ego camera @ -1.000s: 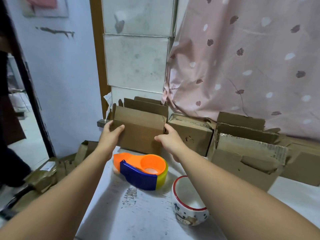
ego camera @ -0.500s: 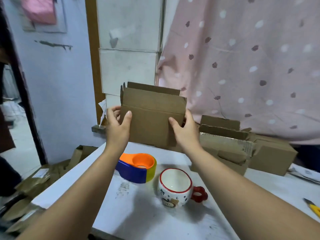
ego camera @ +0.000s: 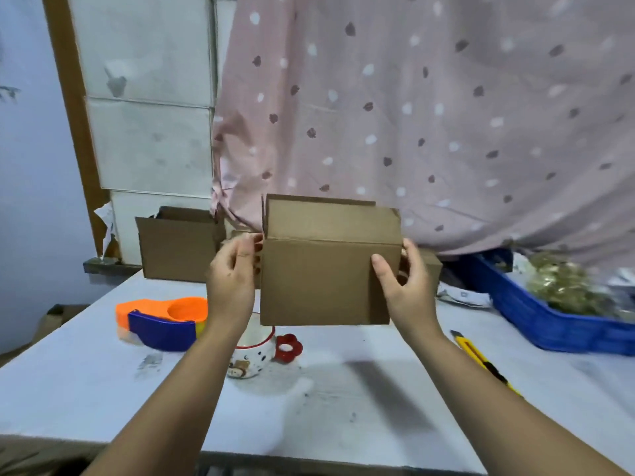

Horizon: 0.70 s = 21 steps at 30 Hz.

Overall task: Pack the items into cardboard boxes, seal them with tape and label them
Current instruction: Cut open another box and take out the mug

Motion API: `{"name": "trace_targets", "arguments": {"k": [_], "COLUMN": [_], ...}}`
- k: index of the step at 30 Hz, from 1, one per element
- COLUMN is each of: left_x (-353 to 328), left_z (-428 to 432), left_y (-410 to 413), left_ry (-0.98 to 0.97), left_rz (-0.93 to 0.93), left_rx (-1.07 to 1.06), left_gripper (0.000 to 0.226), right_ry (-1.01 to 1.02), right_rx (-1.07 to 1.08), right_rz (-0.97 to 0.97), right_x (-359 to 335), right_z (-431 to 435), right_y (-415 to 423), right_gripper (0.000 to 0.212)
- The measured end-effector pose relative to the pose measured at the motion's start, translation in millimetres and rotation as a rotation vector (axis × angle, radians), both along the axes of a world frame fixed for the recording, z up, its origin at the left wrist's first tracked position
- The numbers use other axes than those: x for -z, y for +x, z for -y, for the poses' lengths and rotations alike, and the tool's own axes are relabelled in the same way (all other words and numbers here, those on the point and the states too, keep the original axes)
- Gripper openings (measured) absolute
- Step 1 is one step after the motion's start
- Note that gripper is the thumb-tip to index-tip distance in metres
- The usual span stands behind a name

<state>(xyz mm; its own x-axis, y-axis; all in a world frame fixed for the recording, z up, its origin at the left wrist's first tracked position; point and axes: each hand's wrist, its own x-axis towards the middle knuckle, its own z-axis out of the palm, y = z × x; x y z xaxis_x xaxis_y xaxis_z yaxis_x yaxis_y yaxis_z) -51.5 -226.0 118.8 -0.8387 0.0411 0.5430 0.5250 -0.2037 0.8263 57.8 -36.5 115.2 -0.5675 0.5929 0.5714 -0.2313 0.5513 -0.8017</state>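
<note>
Above the pale table, a person holds an open-topped cardboard box clear of the surface, its long axis running left to right. The left hand and right hand clasp its opposite ends. The mug stands below the box's left corner, nearer the left hand.

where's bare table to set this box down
Widest bare patch: table front, between mug and utility knife. Another at the near-left corner, before the tape dispenser. Crowded: back edge with boxes, right side with blue crate.
</note>
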Motion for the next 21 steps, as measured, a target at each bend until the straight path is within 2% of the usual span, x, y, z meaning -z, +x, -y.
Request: {"name": "trace_targets", "arguments": {"k": [2, 6, 8, 11, 14, 15, 18, 20, 21], "left_x": [12, 36, 45, 58, 67, 68, 66, 60, 55], "left_z": [-16, -43, -52, -65, -69, -69, -62, -59, -58], "left_y": [14, 41, 49, 58, 66, 67, 61, 55, 54], "left_ry": [-0.015, -0.014, -0.028, -0.082, -0.101, -0.110, -0.128, -0.152, -0.164], "left_rz": [0.011, 0.209, 0.270, 0.327, 0.374, 0.391, 0.476, 0.517, 0.492], "left_rx": [0.076, 0.157, 0.198, 0.228, 0.217, 0.222, 0.290, 0.311, 0.297], "left_gripper": [0.030, 0.048, 0.050, 0.056, 0.065, 0.067, 0.068, 0.050, 0.038], "right_ry": [-0.001, 0.020, -0.022, -0.132, -0.250, -0.338, -0.631, -0.611, -0.546], "right_rx": [0.027, 0.055, 0.062, 0.053, -0.009, -0.036, -0.130, -0.213, -0.289], "right_rz": [-0.006, 0.005, 0.026, 0.087, 0.097, 0.093, 0.093, 0.204, 0.284], "right_x": [12, 39, 46, 53, 66, 68, 65, 61, 58], "right_z": [-10, -26, -28, -31, -38, -41, -49, -59, -62], "right_y": [17, 40, 49, 59, 62, 62, 61, 63, 65], "right_gripper": [0.066, 0.062, 0.068, 0.063, 0.088, 0.086, 0.051, 0.029, 0.030]}}
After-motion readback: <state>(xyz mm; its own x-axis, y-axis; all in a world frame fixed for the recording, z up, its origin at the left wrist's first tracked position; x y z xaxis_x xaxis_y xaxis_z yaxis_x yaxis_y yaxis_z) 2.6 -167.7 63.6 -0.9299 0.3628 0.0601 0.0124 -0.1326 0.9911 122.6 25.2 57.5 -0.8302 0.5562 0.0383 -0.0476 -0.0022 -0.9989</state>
